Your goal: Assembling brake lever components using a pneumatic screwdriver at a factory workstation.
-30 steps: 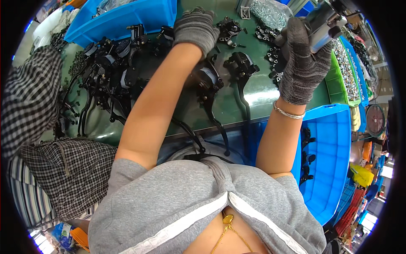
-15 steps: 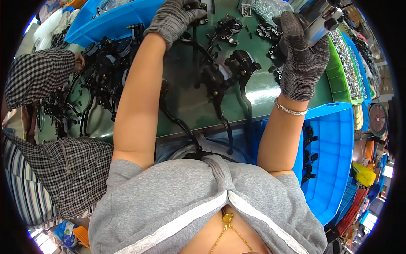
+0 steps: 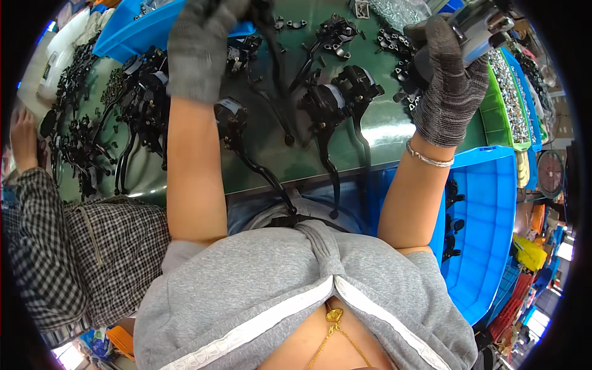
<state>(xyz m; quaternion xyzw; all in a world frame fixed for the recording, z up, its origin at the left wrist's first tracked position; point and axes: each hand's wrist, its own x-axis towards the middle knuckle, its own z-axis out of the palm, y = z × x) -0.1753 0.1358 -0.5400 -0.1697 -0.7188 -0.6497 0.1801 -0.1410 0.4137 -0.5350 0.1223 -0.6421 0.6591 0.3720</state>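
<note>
My left hand (image 3: 198,58), in a grey knit glove and blurred by motion, is closed on a black brake lever assembly (image 3: 271,43) at the top of the view. Its lever arm hangs down over the table. My right hand (image 3: 453,86), also gloved, grips a silver-grey power screwdriver (image 3: 476,34); the tool's tip is not visible. Between my hands, more black lever assemblies (image 3: 325,105) lie on the green table, their levers pointing toward me. One (image 3: 231,120) rests beside my left forearm. Small black clamps (image 3: 394,43) are scattered near the tool.
A blue tray (image 3: 132,31) stands at the back left, beside piled lever assemblies (image 3: 145,92). At right are a green bin (image 3: 493,123) of small screws and a large blue crate (image 3: 481,259) holding black parts. A co-worker's hand (image 3: 24,135) shows at far left.
My left hand has moved left with the lever assembly. My right hand and screwdriver have shifted slightly right. The co-worker's arm has drawn back from the pile.
</note>
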